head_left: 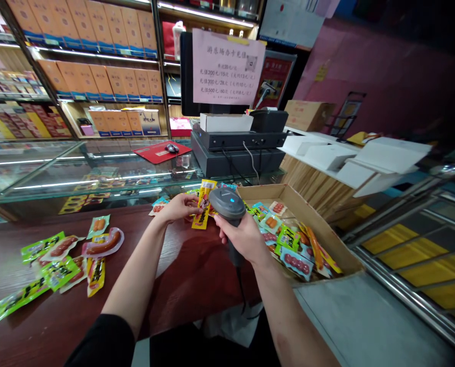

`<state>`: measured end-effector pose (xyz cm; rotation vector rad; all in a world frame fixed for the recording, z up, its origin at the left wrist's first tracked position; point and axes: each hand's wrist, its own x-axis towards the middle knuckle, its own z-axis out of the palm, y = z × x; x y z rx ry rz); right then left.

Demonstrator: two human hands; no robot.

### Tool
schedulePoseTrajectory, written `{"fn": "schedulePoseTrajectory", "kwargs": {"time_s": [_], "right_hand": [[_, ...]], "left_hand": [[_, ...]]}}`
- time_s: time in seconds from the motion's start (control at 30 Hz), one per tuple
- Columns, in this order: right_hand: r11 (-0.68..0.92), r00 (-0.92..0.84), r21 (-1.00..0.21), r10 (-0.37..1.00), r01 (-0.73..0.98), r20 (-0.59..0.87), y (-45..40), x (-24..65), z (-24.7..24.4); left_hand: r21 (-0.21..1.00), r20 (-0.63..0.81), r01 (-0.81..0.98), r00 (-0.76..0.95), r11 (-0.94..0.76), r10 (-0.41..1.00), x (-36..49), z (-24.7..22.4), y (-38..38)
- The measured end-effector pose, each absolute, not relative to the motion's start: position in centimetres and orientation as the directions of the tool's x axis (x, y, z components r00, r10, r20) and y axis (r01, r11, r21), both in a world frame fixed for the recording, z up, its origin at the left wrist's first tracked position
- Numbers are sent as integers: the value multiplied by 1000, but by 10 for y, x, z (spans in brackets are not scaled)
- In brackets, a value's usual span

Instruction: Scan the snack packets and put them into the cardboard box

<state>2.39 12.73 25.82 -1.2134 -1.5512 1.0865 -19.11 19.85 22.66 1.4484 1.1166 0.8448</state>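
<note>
A yellow snack packet [203, 216] stands upright over the dark red counter, pinched by my left hand [179, 207]. My right hand [241, 235] is wrapped round the handle of a grey barcode scanner [227, 200], whose blue light shows on top and whose cord hangs down. The scanner head is close beside the packet's right side. Behind my hands more packets are partly hidden, with a sausage packet [158, 206] just left of them. On the counter at left lie several loose packets, among them a curved sausage pack [103, 244] and a green packet [61, 272].
An open cardboard box [326, 232] full of snack packets stands at right. Beyond the counter are a glass display case [59, 168], a mouse [171, 148] on a red pad [154, 153], a monitor with a pink notice [227, 66], and a cash drawer [238, 160]. Metal railings [414, 265] flank the right.
</note>
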Motion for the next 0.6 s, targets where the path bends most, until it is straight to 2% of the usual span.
{"fn": "schedulePoseTrajectory", "kwargs": {"time_s": [0.33,0.47,0.6], "right_hand": [[145,-148,-967,982,209,115,125,24,260],[89,-125,-985,990,149,70,119,33,262],[43,-120,-998,992,51,37,106,60,262]], "left_hand": [[972,-49,233,352,-37,935,-191,228,197],[975,-56,221,336,-21,940,-187,229,196],[991,-50,136,371,-1,927,-167,239,186]]}}
